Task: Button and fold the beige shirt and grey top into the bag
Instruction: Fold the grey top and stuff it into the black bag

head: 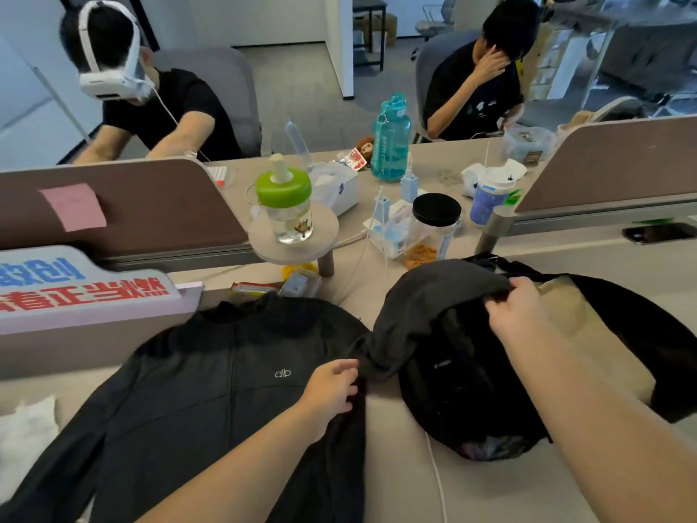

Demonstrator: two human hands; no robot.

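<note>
The grey top [211, 390] lies spread flat and front up at 7 o'clock on the desk [396, 466], not yet folded. What looks like its sleeve runs toward 4 o'clock and drapes over the black backpack [471, 390]. My left hand [332, 386] sits on the top's edge where that sleeve begins. The fingers are bent, but I cannot tell whether they pinch the cloth or only press it. My right hand [516, 311] has its fingers curled round the draped grey fabric at the backpack's mouth. Just beyond it, the beige shirt [588, 326] shows inside the open backpack.

The risk, as I judge it, is in the pull. If I lift with the right hand while the left holds loosely, the whole top slides and bunches. The sleeve could also snag the backpack's opening and drag the beige shirt out of its fold. A white cable [437, 477] runs beside the backpack at 5 o'clock and could catch. A black-lidded jar [435, 228] stands near at 1 o'clock, and a swung sleeve might hit it.
</note>
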